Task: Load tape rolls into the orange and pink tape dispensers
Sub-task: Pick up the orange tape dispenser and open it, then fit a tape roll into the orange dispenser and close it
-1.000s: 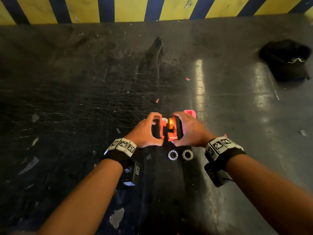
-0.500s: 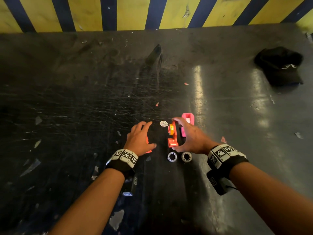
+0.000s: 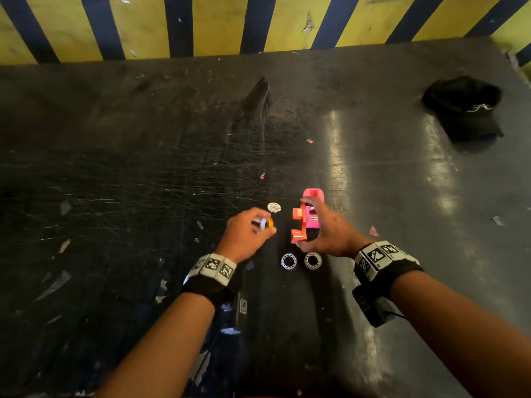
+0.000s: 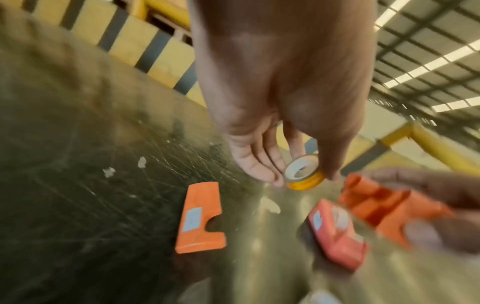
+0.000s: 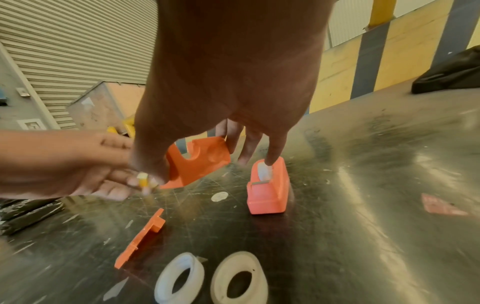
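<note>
Hands divide the work here. The left hand (image 4: 275, 115) pinches a small yellow tape roll (image 4: 304, 174) between thumb and fingertips, lifted off the table (image 3: 143, 182), probably so that it can be dropped into the shell opposite. The right hand (image 3: 324, 225) grips the orange dispenser body (image 3: 298, 225), thumb at its near end and fingers at its far end, tilting the open side towards the left hand, which reads as presenting the cavity for loading. Its orange side cover (image 4: 200, 218) lies flat on the table near the left hand, apparently set aside to expose the inside. The pink dispenser (image 5: 269, 189) stands upright on the table just beyond the right hand, one right fingertip resting on its top, and something white shows in its slot; whether that is a loaded roll is not clear. Two white tape rolls (image 5: 210, 279) lie flat side by side nearest the person, within easy reach as spares.

The table is dark, glossy and heavily scratched, littered with scraps of paper and tape and a small silver disc (image 3: 273, 207). A black cap (image 3: 465, 107) sits well apart at the far right. Behind runs a yellow barrier with dark blue stripes (image 3: 201, 24); the wrist views show a roller shutter and strip lights, suggesting a warehouse.
</note>
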`<state>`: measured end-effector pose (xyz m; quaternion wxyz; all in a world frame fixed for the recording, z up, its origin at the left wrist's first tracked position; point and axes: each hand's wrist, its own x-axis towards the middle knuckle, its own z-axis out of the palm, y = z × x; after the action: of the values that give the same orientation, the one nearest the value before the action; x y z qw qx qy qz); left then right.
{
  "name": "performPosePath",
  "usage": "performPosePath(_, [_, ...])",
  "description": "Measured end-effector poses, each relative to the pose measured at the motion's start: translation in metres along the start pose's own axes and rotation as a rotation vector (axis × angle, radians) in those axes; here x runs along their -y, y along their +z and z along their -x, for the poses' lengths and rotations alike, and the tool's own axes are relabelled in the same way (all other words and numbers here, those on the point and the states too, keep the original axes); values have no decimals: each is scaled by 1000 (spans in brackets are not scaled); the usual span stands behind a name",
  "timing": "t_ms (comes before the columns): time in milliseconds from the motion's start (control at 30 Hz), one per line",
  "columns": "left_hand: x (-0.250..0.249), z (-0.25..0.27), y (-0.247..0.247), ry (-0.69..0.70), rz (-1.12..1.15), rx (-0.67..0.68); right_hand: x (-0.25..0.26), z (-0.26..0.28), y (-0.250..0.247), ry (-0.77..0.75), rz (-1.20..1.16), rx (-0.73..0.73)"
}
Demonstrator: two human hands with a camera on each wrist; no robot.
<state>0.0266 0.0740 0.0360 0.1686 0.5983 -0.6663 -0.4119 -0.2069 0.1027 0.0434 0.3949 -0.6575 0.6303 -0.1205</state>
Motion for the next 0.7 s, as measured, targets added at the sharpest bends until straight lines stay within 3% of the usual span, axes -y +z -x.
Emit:
performPosePath(133, [25,30,28,-18,-495,152,-9,8,4,30,3,29])
performPosePath(233, [38,40,48,-33,-634,151,-14,14,8,30,-4,30])
performPosePath(433, [18,35,73,56,-755,9,-24,22,6,54,13,23])
performPosePath(600, [-7,25,98,-53,-807,84,-31,33,3,25,21,40])
performPosePath(700, [-5,19,96,-124,-615,68,-35,40,0,19,24,56])
